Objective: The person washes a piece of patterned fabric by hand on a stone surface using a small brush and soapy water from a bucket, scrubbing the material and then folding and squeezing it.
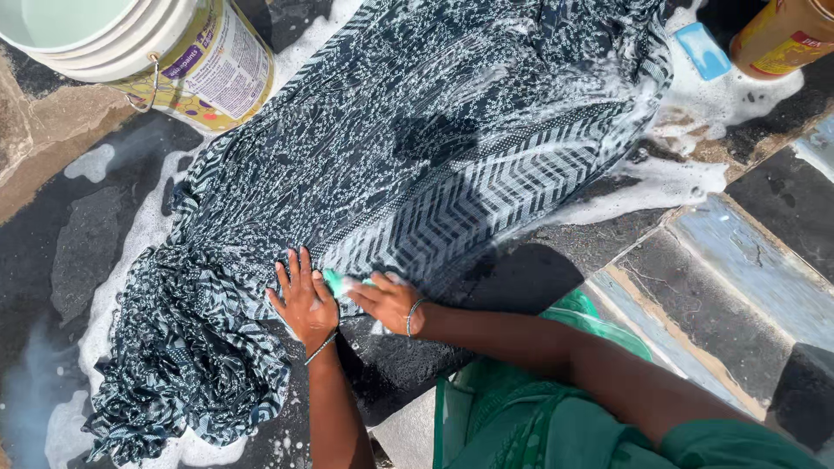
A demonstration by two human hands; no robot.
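Head view, left hand (303,300) flat on patterned cloth (408,148)

Lighting: hard, bright sunlight from above. Dark, sharp-edged shadow on the cloth (417,139) and stone floor (521,269). Foam (669,178) glares white. Focus sharp; slight edge distortion.

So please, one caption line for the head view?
Left hand flat on soapy patterned cloth; right hand rubs green soap.

We pressed our left hand (303,300) flat on the soapy dark blue white-patterned cloth (408,165), our right hand (387,301) gripped a green soap bar (335,281), white plastic bucket (148,48) stood nearby
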